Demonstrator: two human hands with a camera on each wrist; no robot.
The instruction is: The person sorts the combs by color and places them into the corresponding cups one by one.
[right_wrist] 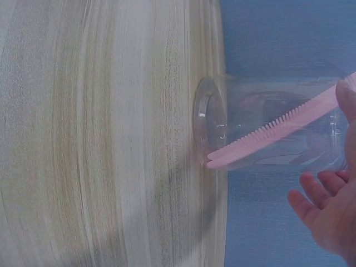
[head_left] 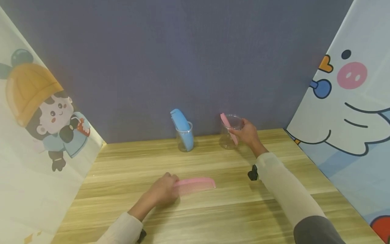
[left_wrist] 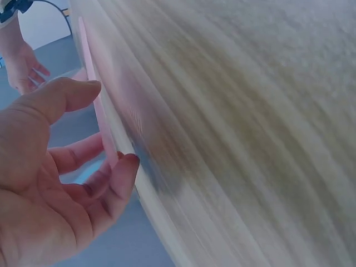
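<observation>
A pink comb (head_left: 195,185) extends to the right from my left hand (head_left: 164,189), low over the front of the table with its teeth toward me. The left wrist view shows the thumb and fingers on either side of the comb (left_wrist: 95,83). At the back right, my right hand (head_left: 248,132) grips a clear plastic cup (head_left: 226,140) near its rim, thumb on the near side. Another pink comb (right_wrist: 278,125) leans inside that cup, its upper end past the rim. In the right wrist view the right hand (right_wrist: 334,206) is partly cut off by the frame edge.
To the left stands a second clear cup (head_left: 180,145) with blue combs (head_left: 182,123) leaning in it. Behind the wood-grain table (head_left: 213,217) rises a dark grey panel (head_left: 195,61). Cartoon-printed panels (head_left: 18,189) flank both sides.
</observation>
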